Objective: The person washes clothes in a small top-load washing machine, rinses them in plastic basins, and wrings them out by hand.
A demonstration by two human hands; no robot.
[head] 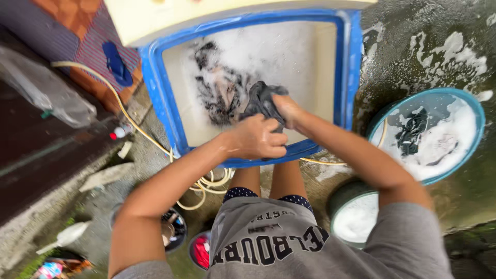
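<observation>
Both hands, left hand point(257, 138) and right hand point(287, 108), squeeze tight on a dark wet cloth point(262, 98); more soapy clothes point(219, 88) wait beyond them in the blue tub point(157, 77)

My hands, left point(257, 138) and right point(287, 109), sit at the near edge of the tub point(156, 77), both clamped on the dark cloth point(262, 98). Far half of tub is only foam, free room towards the far right corner. Left-centre is blocked by a dark laundry heap point(219, 90) in the suds. Tub's blue rim stands in the way on all sides; the near rim is right under my wrists. Right of the tub, wet floor gap is open, then a round basin point(478, 116) w/ clothes and foam. A smaller bowl point(338, 199) is by my right elbow. Hose point(132, 121) runs along the tub's left edge, coils under the near left corner.
</observation>
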